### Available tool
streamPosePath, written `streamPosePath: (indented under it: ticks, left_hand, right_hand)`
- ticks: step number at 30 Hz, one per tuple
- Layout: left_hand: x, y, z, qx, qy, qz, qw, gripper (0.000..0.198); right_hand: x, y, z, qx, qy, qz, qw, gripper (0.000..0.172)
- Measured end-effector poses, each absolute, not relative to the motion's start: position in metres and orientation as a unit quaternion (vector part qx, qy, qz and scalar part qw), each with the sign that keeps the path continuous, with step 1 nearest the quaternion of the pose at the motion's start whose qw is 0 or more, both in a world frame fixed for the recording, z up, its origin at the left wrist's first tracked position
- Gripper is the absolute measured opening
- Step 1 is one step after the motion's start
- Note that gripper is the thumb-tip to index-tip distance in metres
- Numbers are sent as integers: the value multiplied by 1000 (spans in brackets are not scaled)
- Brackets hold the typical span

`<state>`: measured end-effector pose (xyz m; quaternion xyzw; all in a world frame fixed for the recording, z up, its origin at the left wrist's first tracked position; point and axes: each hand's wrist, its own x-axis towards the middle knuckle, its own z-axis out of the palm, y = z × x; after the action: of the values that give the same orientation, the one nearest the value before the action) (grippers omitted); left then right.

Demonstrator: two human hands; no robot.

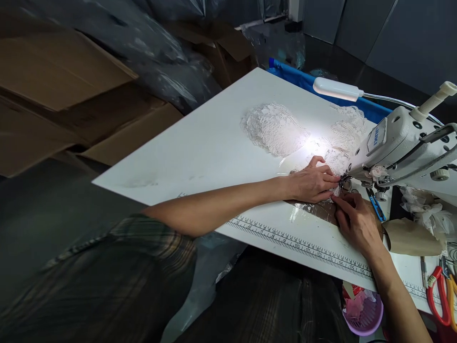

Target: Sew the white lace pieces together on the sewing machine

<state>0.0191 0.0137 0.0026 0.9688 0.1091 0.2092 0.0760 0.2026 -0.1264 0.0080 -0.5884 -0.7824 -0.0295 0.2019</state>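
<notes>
White lace (272, 127) lies bunched on the table, running in to the needle area of a white sewing machine (377, 139). Beside the presser foot, my left hand (313, 183) rests over the lace, its fingers bent and closed on the edge. My right hand (357, 221) is just in front of the needle, thumb and forefinger pinching the same lace close to the left fingertips. Little of the lace shows between the hands, and the fingers partly cover the presser foot.
A lamp (337, 89) lights the lace. Right of my hands are a blue thread snipper (376, 205), a brown cardboard piece (412, 237) and red-handled scissors (439, 295). A printed ruler (296, 245) follows the table's front edge; a purple basket (366, 317) sits below. Cardboard boxes (60, 71) stand left.
</notes>
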Motion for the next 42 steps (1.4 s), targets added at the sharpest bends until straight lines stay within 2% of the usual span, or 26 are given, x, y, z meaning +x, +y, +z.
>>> streamPosePath:
  ticks: [11, 26, 29, 35, 38, 42]
  left_hand:
    - [19, 10, 1, 967, 120, 218, 58, 28]
    - [26, 10, -1, 956, 174, 235, 29, 29]
    - [29, 7, -4, 951, 191, 243, 22, 27]
    - [25, 8, 1, 939, 209, 272, -9, 30]
    - [18, 16, 10, 933, 197, 302, -21, 30]
    - [16, 22, 17, 951, 104, 290, -15, 28]
  right_hand:
    - [200, -128, 9, -593, -781, -19, 195, 37]
    - [202, -118, 13, -631, -764, -22, 135, 43]
    - [208, -117, 13, -632, -756, 3, 173, 40]
    - [221, -123, 7, -678, -662, 26, 318, 36]
    - [222, -125, 5, -696, -639, 26, 326, 33]
    - [222, -123, 7, -706, -641, 43, 298, 32]
